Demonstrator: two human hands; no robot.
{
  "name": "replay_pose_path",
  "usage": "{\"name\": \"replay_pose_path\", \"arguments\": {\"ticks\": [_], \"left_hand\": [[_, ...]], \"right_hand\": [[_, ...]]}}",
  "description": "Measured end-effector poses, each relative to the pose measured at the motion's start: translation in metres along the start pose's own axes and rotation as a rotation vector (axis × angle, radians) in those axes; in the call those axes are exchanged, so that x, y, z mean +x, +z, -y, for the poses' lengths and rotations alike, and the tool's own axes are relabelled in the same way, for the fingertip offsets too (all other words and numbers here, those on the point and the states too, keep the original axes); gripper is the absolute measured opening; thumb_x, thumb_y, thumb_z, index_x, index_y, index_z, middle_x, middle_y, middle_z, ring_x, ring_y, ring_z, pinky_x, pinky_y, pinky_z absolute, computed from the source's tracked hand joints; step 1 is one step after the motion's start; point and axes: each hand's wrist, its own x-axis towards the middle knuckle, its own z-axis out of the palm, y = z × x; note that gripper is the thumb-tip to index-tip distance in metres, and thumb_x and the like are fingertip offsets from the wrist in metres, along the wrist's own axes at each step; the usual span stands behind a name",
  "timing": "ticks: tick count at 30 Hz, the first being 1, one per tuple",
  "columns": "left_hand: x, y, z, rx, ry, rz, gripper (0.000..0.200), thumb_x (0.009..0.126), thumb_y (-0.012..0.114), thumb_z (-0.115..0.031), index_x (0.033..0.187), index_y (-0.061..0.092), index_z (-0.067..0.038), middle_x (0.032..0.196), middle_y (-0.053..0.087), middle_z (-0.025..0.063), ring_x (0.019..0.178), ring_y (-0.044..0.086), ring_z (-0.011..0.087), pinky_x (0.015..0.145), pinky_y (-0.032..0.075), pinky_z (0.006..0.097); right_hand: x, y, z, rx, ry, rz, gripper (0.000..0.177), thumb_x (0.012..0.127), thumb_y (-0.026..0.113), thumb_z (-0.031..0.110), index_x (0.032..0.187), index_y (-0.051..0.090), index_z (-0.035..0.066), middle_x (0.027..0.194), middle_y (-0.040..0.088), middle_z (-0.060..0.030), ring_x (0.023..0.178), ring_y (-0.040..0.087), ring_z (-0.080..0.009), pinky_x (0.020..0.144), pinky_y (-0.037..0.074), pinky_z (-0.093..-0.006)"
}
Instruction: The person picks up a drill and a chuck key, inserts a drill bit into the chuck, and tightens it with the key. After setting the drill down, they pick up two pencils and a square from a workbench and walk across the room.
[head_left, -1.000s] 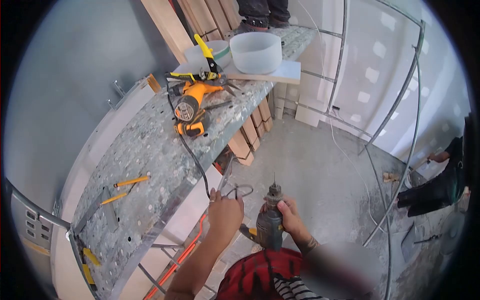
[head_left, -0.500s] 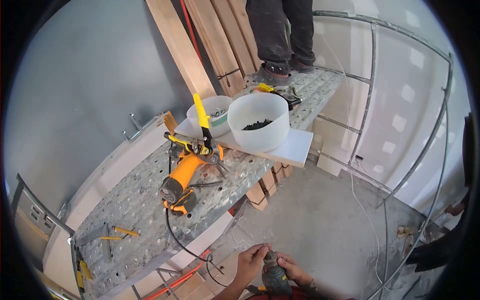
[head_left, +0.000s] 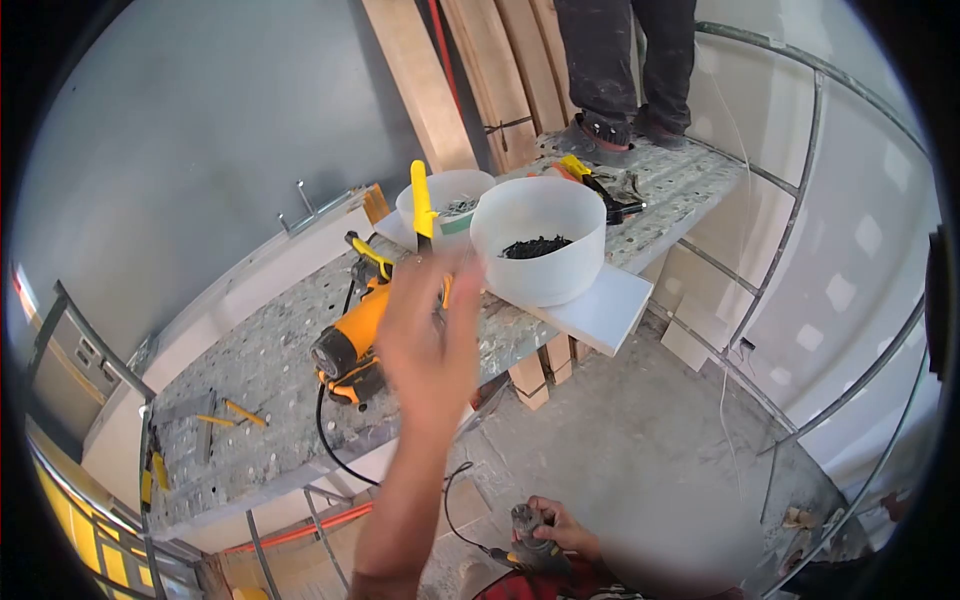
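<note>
The right hand [head_left: 570,532] holds the drill [head_left: 543,558] low by the red shirt [head_left: 500,588]; it looks heavy and hard, best held round its body. The left hand [head_left: 425,345], near the tub [head_left: 550,277], is too blurry to tell its grip.

Constr. site, indoors: patched drywall [head_left: 840,290], metal scaff. [head_left: 790,225], bare conc. floor [head_left: 600,440].

Wooden boards [head_left: 485,70] stand upright near a person's legs [head_left: 598,62].

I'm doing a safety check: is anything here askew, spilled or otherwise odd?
The white board under the front tub juts out beyond the scaffold platform, so it looks easy to knock. The black screws are inside the tub; no spill shows.
</note>
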Motion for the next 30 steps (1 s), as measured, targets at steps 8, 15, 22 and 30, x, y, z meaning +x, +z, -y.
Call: {"name": "replay_pose_path", "arguments": {"ticks": [8, 15, 22, 30], "left_hand": [[0.007, -0.109, 0.013, 0.205, -0.092, -0.114, 0.028, 0.095, 0.057, -0.021, 0.107, 0.065, 0.003, 0.102, 0.067, 0.0106, 0.096, 0.061, 0.0159, 0.087, 0.046, 0.0305], [0.043, -0.275, 0.134, 0.894, -0.278, 0.126, 0.02, 0.086, 0.062, -0.017, 0.099, 0.071, -0.005, 0.089, 0.071, 0.0146, 0.08, 0.069, 0.0262, 0.073, 0.051, 0.0336], [0.035, -0.291, 0.175, 1.033, -0.445, 0.605, 0.018, 0.077, 0.068, -0.013, 0.094, 0.074, -0.008, 0.085, 0.072, 0.0111, 0.077, 0.068, 0.0259, 0.073, 0.053, 0.0353], [0.023, -0.289, 0.149, 1.02, -0.59, 0.939, 0.01, 0.07, 0.07, -0.011, 0.079, 0.072, -0.007, 0.076, 0.07, 0.0112, 0.072, 0.067, 0.026, 0.068, 0.052, 0.0375]], "right_hand": [[-0.007, -0.027, 0.045, 0.207, -0.08, -0.1, 0.057, 0.087, 0.061, 0.054, 0.103, 0.055, 0.0, 0.092, 0.062, -0.0126, 0.09, 0.062, -0.0253, 0.081, 0.052, -0.0393], [-0.018, -0.052, 0.013, 0.311, 0.011, -0.18, 0.065, 0.091, 0.044, 0.065, 0.103, 0.057, 0.003, 0.084, 0.058, -0.0119, 0.089, 0.056, -0.0292, 0.083, 0.045, -0.0412], [-0.022, -0.046, 0.025, 0.303, -0.005, -0.223, 0.067, 0.094, 0.033, 0.065, 0.106, 0.055, 0.003, 0.08, 0.056, -0.0112, 0.08, 0.055, -0.0272, 0.077, 0.045, -0.0388], [-0.039, -0.063, 0.021, 0.022, -0.193, -0.216, 0.069, 0.086, 0.046, 0.069, 0.102, 0.054, 0.002, 0.084, 0.058, -0.0109, 0.084, 0.057, -0.0271, 0.078, 0.046, -0.0414]]}}
